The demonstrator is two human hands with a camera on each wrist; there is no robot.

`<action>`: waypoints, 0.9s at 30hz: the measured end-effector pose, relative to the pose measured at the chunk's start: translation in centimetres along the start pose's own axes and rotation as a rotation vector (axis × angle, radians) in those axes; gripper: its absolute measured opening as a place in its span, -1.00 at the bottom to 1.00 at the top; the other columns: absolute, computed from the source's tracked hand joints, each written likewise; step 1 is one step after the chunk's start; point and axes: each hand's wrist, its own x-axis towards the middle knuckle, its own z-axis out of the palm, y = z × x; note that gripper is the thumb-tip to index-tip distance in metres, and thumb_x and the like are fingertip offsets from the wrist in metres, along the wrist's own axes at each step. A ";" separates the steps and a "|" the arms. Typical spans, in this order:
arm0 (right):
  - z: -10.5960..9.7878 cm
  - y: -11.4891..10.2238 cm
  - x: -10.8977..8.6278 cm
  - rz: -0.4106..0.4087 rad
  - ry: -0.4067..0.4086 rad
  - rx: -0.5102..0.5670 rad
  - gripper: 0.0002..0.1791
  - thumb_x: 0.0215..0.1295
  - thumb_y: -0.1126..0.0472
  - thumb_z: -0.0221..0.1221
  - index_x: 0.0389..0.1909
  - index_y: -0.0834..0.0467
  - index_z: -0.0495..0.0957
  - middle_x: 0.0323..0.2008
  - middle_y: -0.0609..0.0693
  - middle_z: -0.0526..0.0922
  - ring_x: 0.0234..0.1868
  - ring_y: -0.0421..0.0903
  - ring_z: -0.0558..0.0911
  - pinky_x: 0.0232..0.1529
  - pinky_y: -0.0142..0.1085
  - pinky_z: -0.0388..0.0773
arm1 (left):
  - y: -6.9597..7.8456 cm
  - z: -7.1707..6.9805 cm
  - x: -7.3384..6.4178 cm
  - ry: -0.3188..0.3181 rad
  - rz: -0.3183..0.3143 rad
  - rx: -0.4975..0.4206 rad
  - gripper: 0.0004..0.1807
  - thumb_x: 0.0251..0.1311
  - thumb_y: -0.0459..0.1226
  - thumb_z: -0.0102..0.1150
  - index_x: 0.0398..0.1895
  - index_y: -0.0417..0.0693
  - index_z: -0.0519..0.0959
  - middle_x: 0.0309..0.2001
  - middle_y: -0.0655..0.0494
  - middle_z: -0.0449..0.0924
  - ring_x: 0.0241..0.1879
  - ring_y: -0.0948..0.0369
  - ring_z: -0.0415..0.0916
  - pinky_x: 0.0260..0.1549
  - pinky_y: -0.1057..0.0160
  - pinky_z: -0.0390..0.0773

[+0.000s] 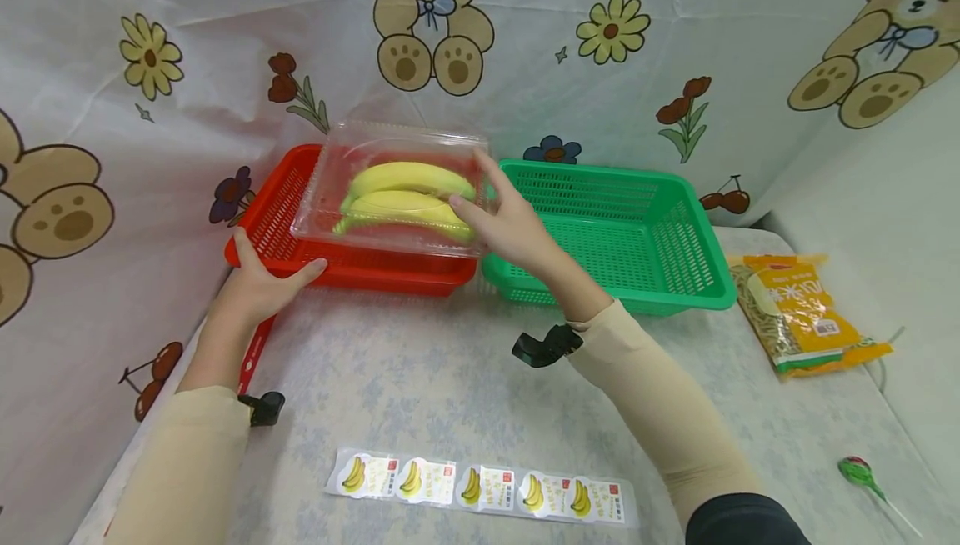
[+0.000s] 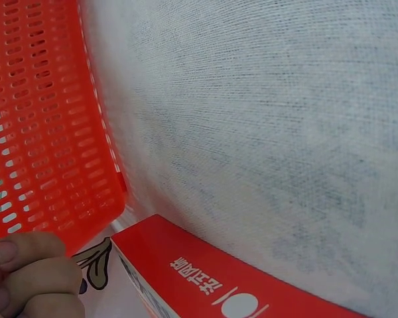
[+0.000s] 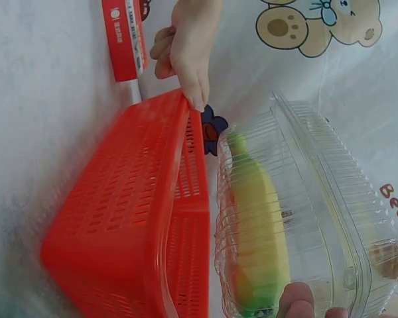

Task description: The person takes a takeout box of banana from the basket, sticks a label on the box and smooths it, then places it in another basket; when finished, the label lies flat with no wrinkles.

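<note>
My right hand [image 1: 517,224] holds the right end of a clear plastic clamshell box [image 1: 318,199], fingers and thumb on its edge. Two yellow bananas [image 1: 408,207] lie inside; one shows a green tip in the right wrist view. The box is tilted over a red plastic basket [image 1: 375,278], whose inside it partly hides. At the basket's left end my left hand [image 1: 258,287] grips the corner rim. In the left wrist view, its curled fingers [image 2: 43,278] are beside the perforated wall.
A green basket [image 1: 600,228] stands right of the red one. Farther right lie a yellow food packet [image 1: 806,312] and a lollipop [image 1: 858,474]. A strip of banana stickers [image 1: 480,487] lies in front. A red printed box [image 2: 205,278] stands beside the left forearm.
</note>
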 end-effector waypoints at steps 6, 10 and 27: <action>-1.1 0.1 -1.7 0.006 0.000 0.055 -0.18 0.32 -0.25 0.17 0.45 -0.63 -0.12 -0.56 0.08 0.48 -0.53 0.34 0.54 -0.39 -0.06 0.64 | -0.1 0.3 0.1 0.023 0.010 -0.016 0.53 -0.11 0.57 0.03 0.33 0.19 -0.97 0.46 -0.53 -0.20 0.33 -0.48 0.04 0.09 -0.47 0.36; -1.8 0.3 -2.6 0.014 0.005 0.062 -0.18 0.34 -0.22 0.17 0.46 -0.61 -0.12 -0.70 0.06 0.38 -0.46 0.35 0.61 -0.31 -0.08 0.67 | -0.1 0.4 0.1 0.043 0.025 -0.025 0.53 -0.10 0.56 0.05 0.36 0.18 -0.93 0.46 -0.51 -0.17 0.32 -0.47 0.06 0.07 -0.46 0.39; -4.6 1.2 -5.9 0.046 0.030 0.065 -0.16 0.39 -0.13 0.16 0.51 -0.51 -0.13 -0.63 0.11 0.39 -0.49 0.32 0.61 -0.29 -0.09 0.68 | 0.2 1.2 -0.9 0.162 0.014 -0.041 0.47 -0.05 0.54 0.02 0.47 0.11 -0.79 0.50 -0.45 -0.13 0.34 -0.44 0.09 0.08 -0.47 0.37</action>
